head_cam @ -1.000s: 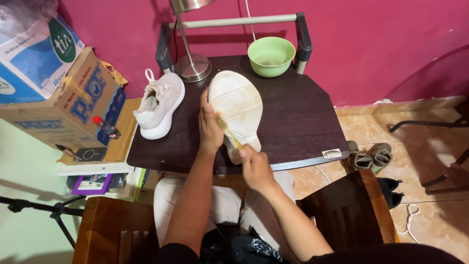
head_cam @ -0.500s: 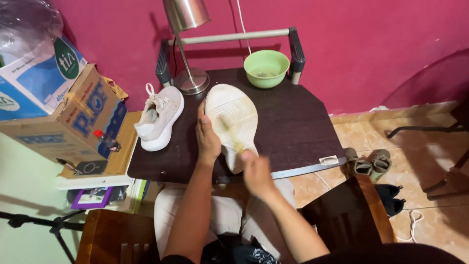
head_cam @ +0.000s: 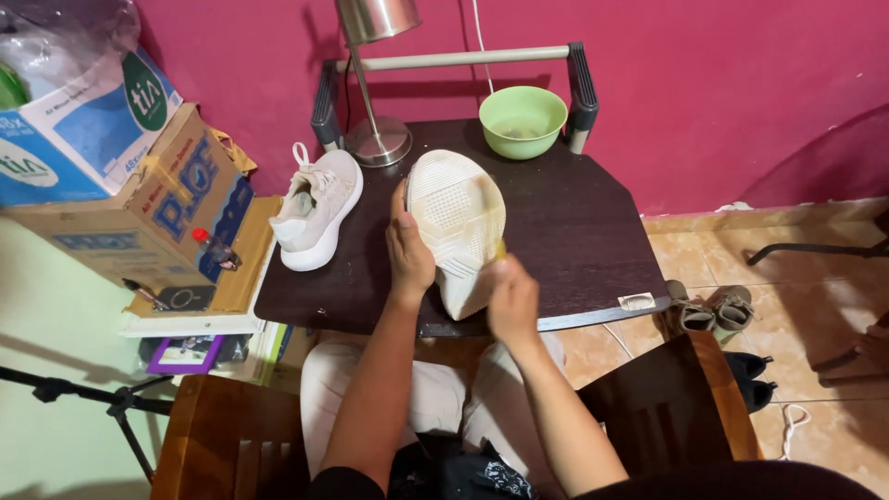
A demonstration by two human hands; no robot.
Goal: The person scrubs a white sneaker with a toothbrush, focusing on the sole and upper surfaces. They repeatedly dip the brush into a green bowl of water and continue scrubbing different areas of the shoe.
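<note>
My left hand (head_cam: 408, 252) grips the left edge of a cream sneaker (head_cam: 457, 227) held sole-up above the dark table (head_cam: 574, 222). My right hand (head_cam: 512, 298), blurred by motion, is closed at the sole's lower right edge around a small yellowish brush (head_cam: 500, 248), of which only a tip shows. The sneaker's patterned sole faces me. A second, matching cream sneaker (head_cam: 317, 208) rests upright on the table to the left, laces up.
A green bowl (head_cam: 522, 120) sits at the table's back beside a metal lamp base (head_cam: 378, 141). Cardboard boxes (head_cam: 139, 199) stack at the left. Small shoes (head_cam: 708, 310) lie on the tiled floor at right. Wooden chair parts (head_cam: 222, 435) flank my knees.
My right hand slid from the lower sole toward its right edge, and the yellowish brush is now mostly hidden. The view shifted down slightly; the left hand keeps its grip.
</note>
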